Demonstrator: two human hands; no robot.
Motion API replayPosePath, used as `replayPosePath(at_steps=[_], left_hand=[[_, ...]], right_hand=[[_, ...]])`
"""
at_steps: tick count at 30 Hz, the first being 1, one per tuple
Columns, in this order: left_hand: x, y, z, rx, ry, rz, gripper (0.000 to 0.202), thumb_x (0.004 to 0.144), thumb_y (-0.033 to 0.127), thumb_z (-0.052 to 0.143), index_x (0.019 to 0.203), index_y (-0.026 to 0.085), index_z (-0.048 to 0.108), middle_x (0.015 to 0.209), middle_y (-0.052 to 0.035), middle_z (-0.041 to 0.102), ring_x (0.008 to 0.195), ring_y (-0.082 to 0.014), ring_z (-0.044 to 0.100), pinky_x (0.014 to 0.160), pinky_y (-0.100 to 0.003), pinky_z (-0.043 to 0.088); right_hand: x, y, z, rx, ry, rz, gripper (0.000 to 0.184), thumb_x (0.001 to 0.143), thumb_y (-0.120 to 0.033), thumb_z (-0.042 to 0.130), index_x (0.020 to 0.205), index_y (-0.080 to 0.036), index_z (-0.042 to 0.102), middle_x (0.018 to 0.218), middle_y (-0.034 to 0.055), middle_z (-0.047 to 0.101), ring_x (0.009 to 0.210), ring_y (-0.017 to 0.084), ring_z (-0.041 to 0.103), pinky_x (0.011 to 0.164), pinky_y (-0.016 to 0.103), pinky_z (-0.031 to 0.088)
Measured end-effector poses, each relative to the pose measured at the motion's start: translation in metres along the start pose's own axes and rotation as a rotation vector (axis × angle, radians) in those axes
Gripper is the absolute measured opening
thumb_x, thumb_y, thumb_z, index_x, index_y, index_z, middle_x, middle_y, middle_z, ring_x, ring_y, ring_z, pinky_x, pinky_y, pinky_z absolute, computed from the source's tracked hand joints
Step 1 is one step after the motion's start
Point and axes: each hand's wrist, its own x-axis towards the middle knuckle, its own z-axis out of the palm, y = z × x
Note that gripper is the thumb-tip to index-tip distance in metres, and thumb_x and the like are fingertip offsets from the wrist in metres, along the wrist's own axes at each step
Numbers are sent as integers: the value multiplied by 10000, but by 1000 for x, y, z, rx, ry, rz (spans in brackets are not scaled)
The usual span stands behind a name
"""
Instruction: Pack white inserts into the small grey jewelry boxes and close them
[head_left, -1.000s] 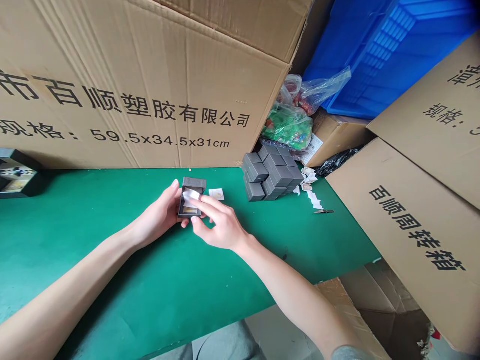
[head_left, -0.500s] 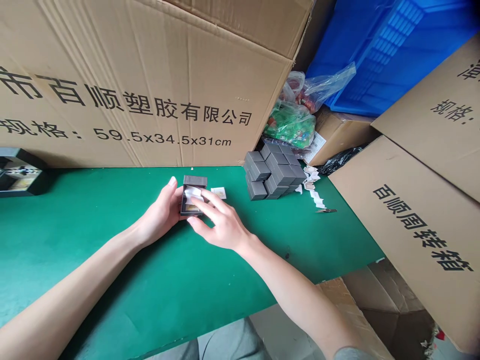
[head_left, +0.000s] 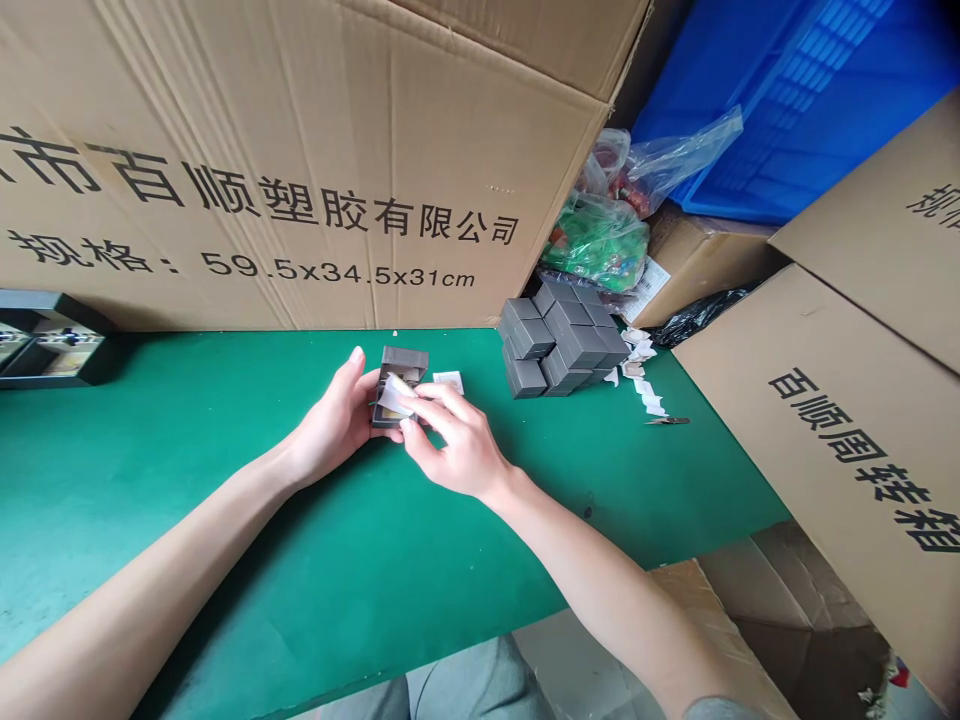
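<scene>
My left hand [head_left: 336,418] cradles a small dark grey gift box [head_left: 403,362] with its lid standing open. A white paper slip [head_left: 394,396] sits in the box, and the fingertips of my right hand [head_left: 457,442] pinch it. A gold-toned item shows faintly inside the box, mostly hidden by the slip and fingers. A small white card [head_left: 448,381] lies on the green mat just beyond my right fingers.
Stacked grey boxes [head_left: 559,340] stand on the green work mat [head_left: 225,500] to the right, beside paper scraps [head_left: 643,375] and a small metal blade [head_left: 667,421]. Large cardboard cartons [head_left: 300,180] wall the back and right. A blue crate [head_left: 787,110] and plastic bags [head_left: 596,240] sit behind.
The white slip now tilts up from the box under my right fingers. My view has shifted slightly, so everything sits a little further right.
</scene>
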Motion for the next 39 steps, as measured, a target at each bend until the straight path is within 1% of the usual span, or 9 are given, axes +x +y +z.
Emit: replayPosePath(at_steps=[4,9,12,14,18,20,25,31,39], left_hand=[[-1,1,1,10,-28,-1,720,900,777,445,1233,192,703,959,-107,773,822,-286,697,605,-332,524],[-2,3,2,58,-39,26,683,926,749,419,1179,184,709,923,-101,765,709,-237,648,520,-301,452],[-3,5,1,19,-74,47,484,945,548,482,1198,189,686,951,-101,764,742,-240,650,505,-289,436],[-3,5,0,-28,-98,53,387,878,369,534,1196,201,676,975,-92,766,782,-245,663,530,-288,463],[-4,3,-2,-22,-72,35,372,791,191,618,1155,225,686,1022,-56,777,875,-238,705,760,-327,573],[-4,2,-1,14,-41,33,331,818,191,663,1145,235,690,1056,-47,779,937,-246,721,855,-348,580],[-3,-2,1,96,-2,46,252,877,289,725,1122,245,685,1083,-40,779,988,-252,732,849,-328,594],[-3,-1,4,104,41,69,230,858,298,754,1075,237,707,1025,-37,780,962,-246,742,859,-330,604],[-4,1,7,79,41,59,204,885,280,721,1078,220,695,1003,-36,778,931,-229,747,803,-295,603]], right_hand=[[0,-2,-2,41,-30,0,335,983,-289,539,1274,-193,673,1201,126,701,1017,202,719,845,299,655],[0,-2,-1,113,-11,15,353,977,-300,548,1276,-167,678,1222,127,706,841,155,727,709,252,661],[0,-2,0,126,-33,49,384,978,-295,540,1328,-189,658,1281,119,693,825,145,719,685,247,658],[0,-1,0,103,-62,76,406,981,-285,530,1366,-215,640,1303,111,686,839,148,716,692,252,657],[0,0,0,73,-82,92,408,991,-292,533,1382,-226,632,1317,110,682,820,138,704,709,250,651],[0,1,0,70,-81,92,397,994,-299,535,1372,-229,638,1314,101,686,814,130,701,722,242,647],[0,0,0,67,-98,90,387,1012,-286,510,1376,-242,636,1284,73,701,780,108,695,699,220,643],[1,-1,0,62,-104,69,425,1004,-252,517,1421,-259,601,1321,55,685,979,156,726,834,261,662],[-2,0,0,52,-104,61,447,1000,-249,511,1440,-256,584,1368,57,669,1117,176,709,861,263,665]])
